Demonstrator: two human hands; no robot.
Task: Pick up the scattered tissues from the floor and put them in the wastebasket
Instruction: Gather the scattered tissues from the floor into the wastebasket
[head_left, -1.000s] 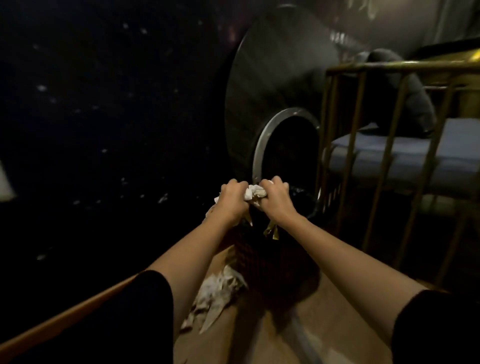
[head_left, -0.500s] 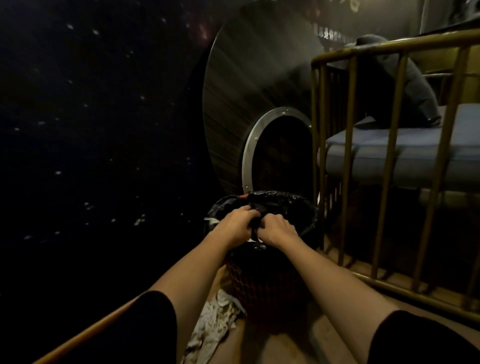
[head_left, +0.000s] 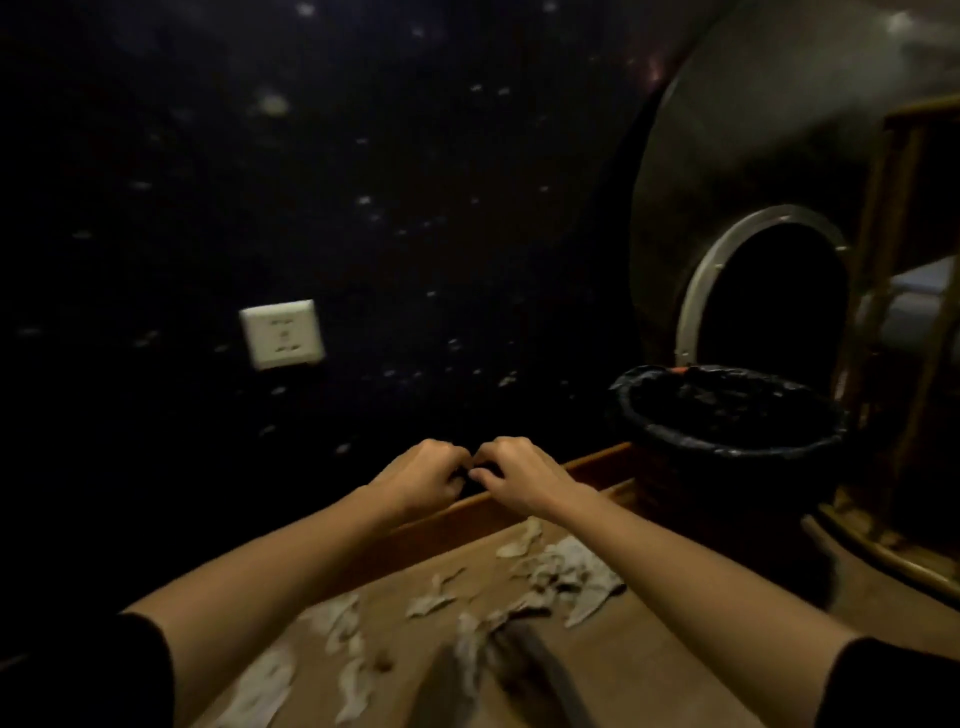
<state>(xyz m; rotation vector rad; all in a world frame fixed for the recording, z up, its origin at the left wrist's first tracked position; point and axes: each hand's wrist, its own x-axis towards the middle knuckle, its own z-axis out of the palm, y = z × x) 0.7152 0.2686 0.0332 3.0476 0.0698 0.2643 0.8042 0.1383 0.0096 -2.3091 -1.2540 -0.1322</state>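
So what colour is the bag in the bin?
Black. The bag lining the bin shows clearly in the head view, glossy around the rim.

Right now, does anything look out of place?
Yes: torn tissues lie scattered on the floor left of the wastebasket, not in it. Both hands, left and right, look empty.

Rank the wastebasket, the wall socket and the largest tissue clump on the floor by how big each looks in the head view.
1. wastebasket
2. largest tissue clump
3. wall socket
The clump lies nearer the camera than the socket, so that order is unsure.
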